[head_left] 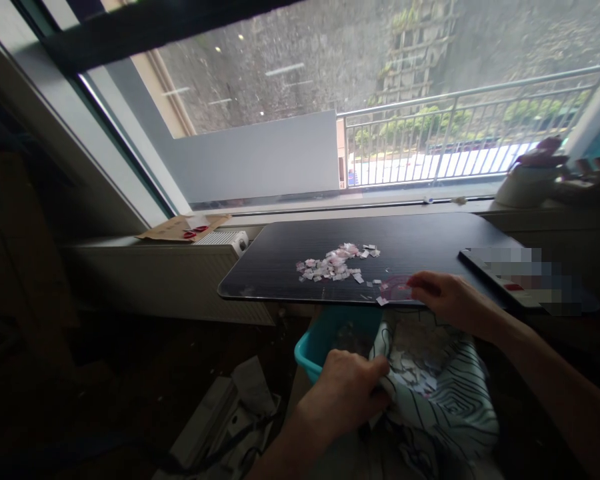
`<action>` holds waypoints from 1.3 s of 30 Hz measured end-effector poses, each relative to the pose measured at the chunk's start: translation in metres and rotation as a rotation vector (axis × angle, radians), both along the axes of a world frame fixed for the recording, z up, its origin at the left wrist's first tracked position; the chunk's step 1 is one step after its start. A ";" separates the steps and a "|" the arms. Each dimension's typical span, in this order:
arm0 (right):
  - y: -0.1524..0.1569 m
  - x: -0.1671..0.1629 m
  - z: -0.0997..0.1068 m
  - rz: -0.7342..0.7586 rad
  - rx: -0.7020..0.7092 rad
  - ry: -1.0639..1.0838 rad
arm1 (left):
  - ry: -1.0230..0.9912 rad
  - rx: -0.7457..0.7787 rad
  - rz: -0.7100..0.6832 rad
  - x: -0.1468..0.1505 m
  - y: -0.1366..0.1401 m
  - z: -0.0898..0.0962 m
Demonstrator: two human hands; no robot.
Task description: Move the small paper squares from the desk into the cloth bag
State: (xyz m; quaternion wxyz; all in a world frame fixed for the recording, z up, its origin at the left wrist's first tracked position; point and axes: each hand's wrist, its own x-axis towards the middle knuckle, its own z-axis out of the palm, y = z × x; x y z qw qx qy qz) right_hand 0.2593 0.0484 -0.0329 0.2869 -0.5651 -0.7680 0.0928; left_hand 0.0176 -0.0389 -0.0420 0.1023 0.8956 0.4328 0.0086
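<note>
My left hand (pixel 347 383) is closed on the edge of a pale green cloth (pixel 463 393) with dark line patterns. The cloth forms an open pouch below the table's front edge, with many small white paper pieces (pixel 415 373) inside. At the front edge of the dark table (pixel 265 267), my right hand (pixel 437 293) pinches a thin, see-through pink piece (pixel 397 288), whose exact kind I cannot make out. Left of it lies a loose heap of small white and pinkish pieces (pixel 333 263), with a few scattered toward the edge.
A turquoise basin (pixel 307 353) stands under the table's front edge, beside the cloth. A flat device (pixel 500 277), partly blurred out, lies at the table's right. Behind are the window sill, a radiator (pixel 180 273) and red-handled scissors (pixel 195 232). White boxes (pixel 205 420) sit low at left.
</note>
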 end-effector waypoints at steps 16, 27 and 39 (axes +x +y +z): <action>-0.002 0.008 0.007 -0.111 0.046 0.062 | -0.061 -0.050 0.018 -0.003 0.002 0.004; -0.006 0.010 0.005 -0.066 0.003 0.125 | -0.042 -0.052 0.083 -0.010 0.004 0.011; 0.004 0.013 0.004 -0.133 0.065 0.155 | -0.034 -0.070 0.091 -0.008 0.004 0.010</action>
